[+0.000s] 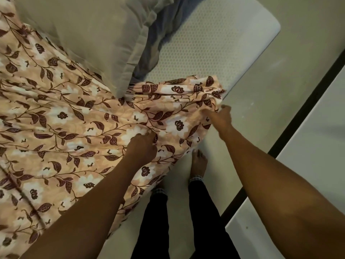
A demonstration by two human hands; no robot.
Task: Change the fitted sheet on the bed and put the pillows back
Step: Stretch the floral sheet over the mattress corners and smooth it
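Sheet: I am seeing the floral sheet (61,116) lying creased across most of the bed. Its near edge is hanging over the side toward the floor (261,86), and its far end is bunching in folds short of the bed's corner.
Mattress: the mattress (214,45) is showing bare at upper right, white with a dotted weave, its rounded corner lying uncovered.
Left hand: the left hand (142,146) is sitting on top of the floral sheet near the bed's edge, with its fingers curling in and gathering a fold of the cloth.
Right hand: the right hand (220,118) is reaching farther out. Its fingers and thumb are closing on the bunched edge of the floral sheet, just beside the mattress side; I am reading this as a pinch.
Pillow: a grey-green pillow (93,38) is lying at upper left, its lower corner resting on the floral sheet.
Other cloth: a blue-grey cloth (164,38) is lying crumpled between the pillow and the bare mattress, partly under the pillow.
Stance: one bare foot (198,163) is standing on the floor just beside the hanging sheet, below dark trousers (203,212).
Right margin: a black strip (298,118) is running diagonally, with a white panel (308,165) lying beyond it.
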